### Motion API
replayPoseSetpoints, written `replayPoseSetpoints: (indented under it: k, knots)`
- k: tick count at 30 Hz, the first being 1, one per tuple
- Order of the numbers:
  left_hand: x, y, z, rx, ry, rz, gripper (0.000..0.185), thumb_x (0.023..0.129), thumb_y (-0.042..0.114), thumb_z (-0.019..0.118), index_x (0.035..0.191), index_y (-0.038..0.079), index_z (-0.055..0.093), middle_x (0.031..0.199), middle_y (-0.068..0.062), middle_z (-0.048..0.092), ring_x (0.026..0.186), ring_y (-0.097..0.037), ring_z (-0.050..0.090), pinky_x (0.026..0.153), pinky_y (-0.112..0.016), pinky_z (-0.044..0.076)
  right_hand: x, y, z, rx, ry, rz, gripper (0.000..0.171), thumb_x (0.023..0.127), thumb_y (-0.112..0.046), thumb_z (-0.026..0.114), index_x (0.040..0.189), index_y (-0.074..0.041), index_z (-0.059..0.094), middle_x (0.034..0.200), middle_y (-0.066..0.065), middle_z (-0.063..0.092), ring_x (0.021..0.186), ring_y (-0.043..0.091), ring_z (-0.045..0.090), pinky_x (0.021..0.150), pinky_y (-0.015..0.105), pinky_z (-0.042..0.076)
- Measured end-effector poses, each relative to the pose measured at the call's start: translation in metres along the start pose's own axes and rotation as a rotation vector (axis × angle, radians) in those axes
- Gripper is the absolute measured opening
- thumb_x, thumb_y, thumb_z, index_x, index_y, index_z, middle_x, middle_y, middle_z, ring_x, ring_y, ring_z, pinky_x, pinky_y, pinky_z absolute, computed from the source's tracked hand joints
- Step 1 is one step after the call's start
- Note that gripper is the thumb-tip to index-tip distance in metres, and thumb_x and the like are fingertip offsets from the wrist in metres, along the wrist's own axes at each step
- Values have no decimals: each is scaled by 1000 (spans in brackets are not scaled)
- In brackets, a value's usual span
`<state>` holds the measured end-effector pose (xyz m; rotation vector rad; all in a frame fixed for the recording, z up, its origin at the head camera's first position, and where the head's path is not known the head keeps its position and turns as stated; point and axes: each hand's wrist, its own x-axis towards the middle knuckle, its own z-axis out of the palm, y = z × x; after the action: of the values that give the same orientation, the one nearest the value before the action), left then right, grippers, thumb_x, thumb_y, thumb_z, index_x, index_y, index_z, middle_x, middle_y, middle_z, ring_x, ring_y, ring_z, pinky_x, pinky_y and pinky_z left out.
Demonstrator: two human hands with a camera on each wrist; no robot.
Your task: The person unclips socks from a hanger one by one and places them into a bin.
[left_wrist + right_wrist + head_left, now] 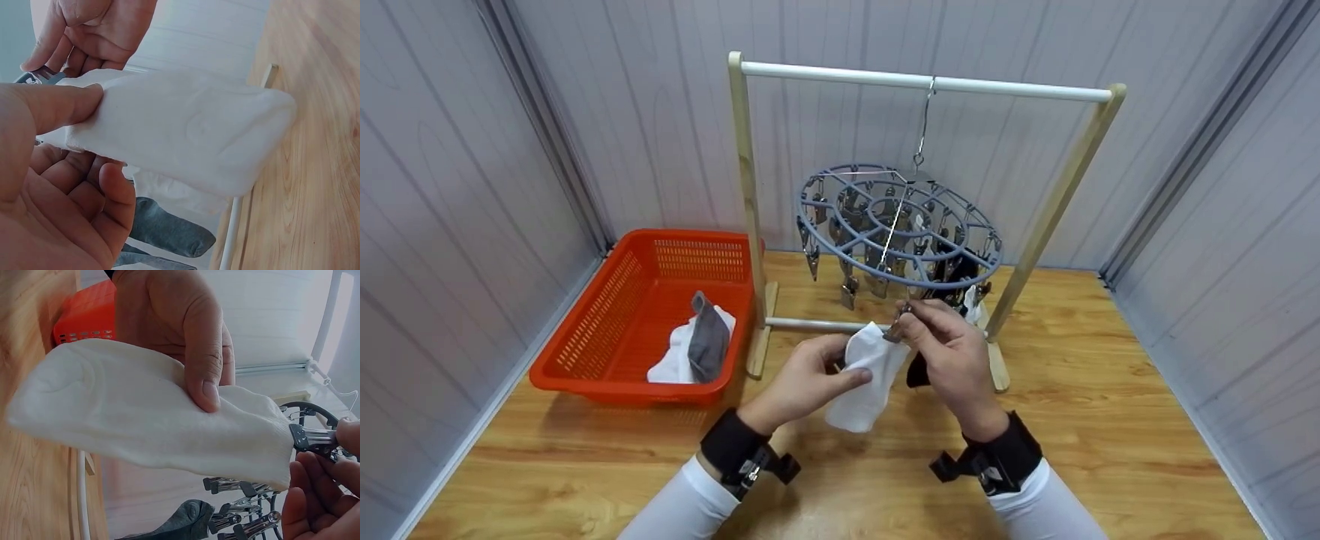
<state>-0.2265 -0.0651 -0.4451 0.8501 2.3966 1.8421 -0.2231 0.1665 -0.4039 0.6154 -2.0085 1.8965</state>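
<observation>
Hands meet over the tabletop's [1110, 420] middle: the left hand [802, 382] pinches one white sock [866, 382], thumb on top, while the right hand [952, 352] squeezes a metal clip [898, 324] at the sock's upper edge. One round hanger [896, 225] dangles from the rack [746, 210] behind. One orange basket [630, 315] fills the left edge; bare wood lies right.

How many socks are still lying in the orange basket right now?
2 that I can make out: a grey sock lying on top of a white sock, at the near right corner of the orange basket. More could be hidden underneath.
</observation>
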Motion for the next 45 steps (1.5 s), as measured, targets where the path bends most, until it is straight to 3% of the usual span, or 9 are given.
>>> replayPoseSetpoints:
  k: [9, 15, 21, 25, 30, 33, 37, 40, 45]
  knots:
    - [1, -1, -1, -11, -15, 0, 28, 101, 13, 83, 123, -3, 75, 104, -11, 78, 81, -13, 70, 70, -29, 59, 1, 2, -2, -98, 43, -86, 23, 102, -1, 78, 125, 1, 82, 125, 14, 78, 115, 20, 73, 92, 29, 62]
    - [1, -2, -6, 2, -20, 7, 28, 100, 12, 84, 122, -2, 75, 104, -10, 77, 84, -16, 70, 71, -29, 60, 3, 3, 1, -30, 77, -114, 22, 99, 9, 77, 121, 12, 79, 122, 29, 76, 111, 18, 75, 93, 30, 63]
    - [1, 0, -18, 1, -15, -26, 35, 101, 13, 83, 130, -4, 74, 111, -13, 78, 89, -18, 72, 77, -32, 62, 3, 4, 1, -24, 96, -126, 23, 98, 12, 76, 121, 18, 75, 122, 39, 72, 111, 14, 75, 94, 28, 62]
    - [1, 1, -28, 22, -9, -25, 34, 101, 13, 83, 129, -5, 74, 111, -14, 79, 90, -19, 73, 79, -34, 63, 2, 2, 1, -26, 78, -94, 24, 100, 10, 75, 123, 18, 75, 124, 35, 73, 109, 15, 76, 93, 28, 63]
    - [0, 1, -43, 47, 21, -53, 32, 101, 14, 84, 128, -2, 74, 111, -11, 78, 94, -21, 72, 83, -38, 63, -1, -2, 1, -86, 46, -62, 24, 105, 0, 76, 127, 7, 78, 122, 19, 74, 95, 19, 74, 83, 26, 61]
    - [-2, 2, -53, 42, 41, -82, 33, 101, 13, 84, 129, -1, 74, 114, -12, 78, 96, -23, 73, 85, -42, 64, -3, -2, 0, -216, 52, -136, 25, 105, -6, 78, 129, 0, 80, 119, 12, 72, 82, 18, 66, 72, 24, 53]
    - [-3, 6, -66, 35, 70, -119, 34, 100, 13, 85, 130, 0, 75, 115, -13, 79, 97, -26, 73, 87, -44, 63, -2, -2, -3, -421, 112, -338, 27, 101, -8, 84, 126, -1, 81, 114, 10, 72, 80, 21, 57, 70, 30, 47]
    - [-5, 8, -76, 29, 85, -149, 36, 100, 15, 85, 132, 1, 75, 117, -13, 78, 99, -27, 72, 89, -44, 63, 0, -4, -7, -474, 168, -471, 24, 99, -3, 84, 122, 1, 81, 111, 11, 73, 87, 27, 60, 77, 32, 47]
    - [-10, 11, -94, 26, 126, -167, 40, 101, 17, 85, 136, 1, 73, 121, -14, 78, 102, -30, 71, 90, -45, 64, 4, -9, -14, -475, 267, -632, 21, 97, 2, 79, 118, 2, 82, 105, 15, 72, 92, 31, 62, 85, 31, 47]
